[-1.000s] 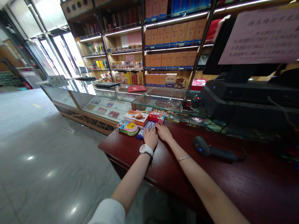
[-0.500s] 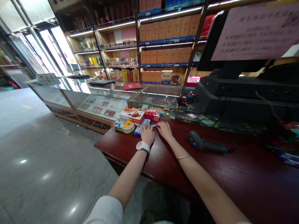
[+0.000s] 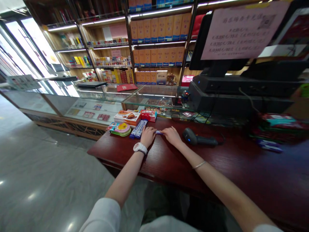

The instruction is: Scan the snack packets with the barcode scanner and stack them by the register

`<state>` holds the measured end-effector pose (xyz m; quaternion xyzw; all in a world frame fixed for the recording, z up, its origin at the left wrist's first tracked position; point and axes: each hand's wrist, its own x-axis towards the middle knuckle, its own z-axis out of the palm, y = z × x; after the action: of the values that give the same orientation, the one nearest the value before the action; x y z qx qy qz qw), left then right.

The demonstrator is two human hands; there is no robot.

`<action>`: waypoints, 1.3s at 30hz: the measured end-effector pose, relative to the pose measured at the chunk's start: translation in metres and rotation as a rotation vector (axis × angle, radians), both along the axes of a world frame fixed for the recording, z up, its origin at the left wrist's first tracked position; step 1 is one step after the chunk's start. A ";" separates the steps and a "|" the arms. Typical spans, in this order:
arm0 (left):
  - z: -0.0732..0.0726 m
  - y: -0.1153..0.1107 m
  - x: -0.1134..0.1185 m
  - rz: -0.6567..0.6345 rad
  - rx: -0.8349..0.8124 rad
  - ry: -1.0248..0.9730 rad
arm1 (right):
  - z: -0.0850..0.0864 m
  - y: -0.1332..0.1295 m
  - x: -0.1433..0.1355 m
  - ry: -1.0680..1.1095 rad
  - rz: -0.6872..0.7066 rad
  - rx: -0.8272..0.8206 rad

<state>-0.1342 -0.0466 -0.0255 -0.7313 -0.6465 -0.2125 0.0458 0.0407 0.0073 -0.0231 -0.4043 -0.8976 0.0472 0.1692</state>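
Between my two hands a small blue-purple wrapped bar (image 3: 159, 132) lies low over the dark red desk (image 3: 164, 158). My left hand (image 3: 148, 137) pinches its left end, and my right hand (image 3: 172, 136) has its fingers closed on the right end. Just left of my left hand are blue-and-white wrapped bars (image 3: 139, 129). Behind them sit orange-and-white boxes (image 3: 127, 118) and a stack of red packets (image 3: 148, 115). Round pink and green packs (image 3: 120, 129) lie at the desk's left corner.
A black scanner (image 3: 199, 138) lies right of my right hand. Farther right are red and green packets (image 3: 277, 125) and a blue one (image 3: 269, 145). A monitor with a pink sign (image 3: 241, 32) stands behind. A glass display counter (image 3: 96, 106) adjoins the desk.
The view has turned to the right, bringing more packets in at the right. My left hand has drawn off the blue-and-white bars, and the small bar between my hands shows more fully.
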 end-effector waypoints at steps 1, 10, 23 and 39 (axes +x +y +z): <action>0.000 -0.001 0.001 -0.038 -0.007 0.001 | 0.000 -0.004 0.005 -0.001 0.002 0.002; 0.020 -0.010 0.017 -0.223 0.164 0.047 | 0.015 -0.027 0.045 0.115 0.015 0.176; 0.075 0.020 0.079 -0.298 0.501 -0.011 | 0.057 -0.005 0.104 0.418 -0.177 0.502; 0.029 0.060 0.151 -0.349 0.489 -0.081 | 0.035 0.011 0.174 0.495 -0.341 0.677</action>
<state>0.0168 0.0133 0.0039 -0.7896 -0.4418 -0.3957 0.1574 0.2149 0.0187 0.0123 -0.4450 -0.7156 -0.1822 0.5067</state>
